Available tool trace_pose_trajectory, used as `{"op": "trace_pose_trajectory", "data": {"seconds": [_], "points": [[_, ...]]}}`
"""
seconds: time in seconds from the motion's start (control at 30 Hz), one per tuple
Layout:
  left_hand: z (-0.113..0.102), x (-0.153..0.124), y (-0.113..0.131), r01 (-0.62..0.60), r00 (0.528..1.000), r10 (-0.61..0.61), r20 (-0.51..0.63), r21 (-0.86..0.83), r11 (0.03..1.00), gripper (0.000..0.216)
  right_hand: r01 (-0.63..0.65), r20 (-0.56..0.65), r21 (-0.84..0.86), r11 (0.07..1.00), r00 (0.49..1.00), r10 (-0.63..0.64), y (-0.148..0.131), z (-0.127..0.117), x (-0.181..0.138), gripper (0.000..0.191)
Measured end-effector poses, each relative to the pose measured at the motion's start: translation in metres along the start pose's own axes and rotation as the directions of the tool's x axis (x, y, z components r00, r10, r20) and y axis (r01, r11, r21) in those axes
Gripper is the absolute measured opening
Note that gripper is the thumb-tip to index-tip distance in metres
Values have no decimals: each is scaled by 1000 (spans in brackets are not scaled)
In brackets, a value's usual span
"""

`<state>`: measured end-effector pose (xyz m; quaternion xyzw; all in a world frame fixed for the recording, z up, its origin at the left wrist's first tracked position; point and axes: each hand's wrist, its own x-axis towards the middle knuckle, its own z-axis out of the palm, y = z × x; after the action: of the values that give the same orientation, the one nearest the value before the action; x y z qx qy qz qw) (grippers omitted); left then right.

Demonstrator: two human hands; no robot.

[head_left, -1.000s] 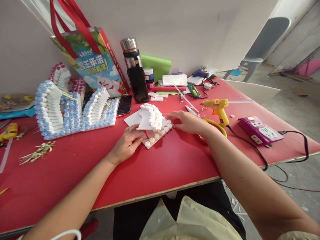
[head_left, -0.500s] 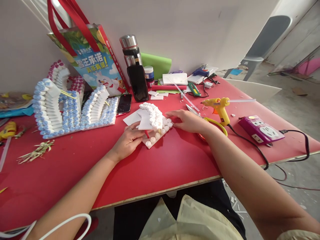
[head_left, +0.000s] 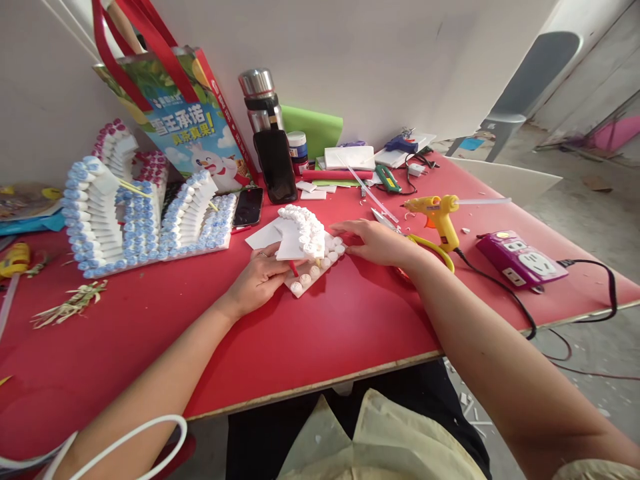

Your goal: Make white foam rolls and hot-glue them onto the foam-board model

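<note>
A small white foam model, made of stepped strips edged with round caps, lies on the red table. My left hand grips its near-left side, fingers curled on the base beside a short red stick. My right hand rests on the table at the model's right edge, fingers stretched flat toward it, holding nothing.
A bigger blue-and-white capped model stands at the left. A yellow glue gun, scissors with yellow handles, a purple power strip and its black cable lie at the right. A phone, a flask and a printed bag stand behind.
Both hands keep their places on the white model. The view has shifted slightly; a white loop has come into sight at the bottom left.
</note>
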<state>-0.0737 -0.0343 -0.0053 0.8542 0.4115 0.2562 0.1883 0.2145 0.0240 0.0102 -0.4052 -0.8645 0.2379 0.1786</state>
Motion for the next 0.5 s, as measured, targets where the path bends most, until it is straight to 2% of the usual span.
{"op": "trace_pose_trajectory", "data": {"seconds": [0.17, 0.5], "points": [[0, 2, -3, -70, 997, 70, -15, -29, 997, 32, -7, -1, 1, 1000, 1000, 7, -1, 0, 0, 50], [0, 2, -4, 2, 997, -3, 74, 21, 1000, 34, -7, -6, -14, 1000, 1000, 7, -2, 0, 0, 50]]}}
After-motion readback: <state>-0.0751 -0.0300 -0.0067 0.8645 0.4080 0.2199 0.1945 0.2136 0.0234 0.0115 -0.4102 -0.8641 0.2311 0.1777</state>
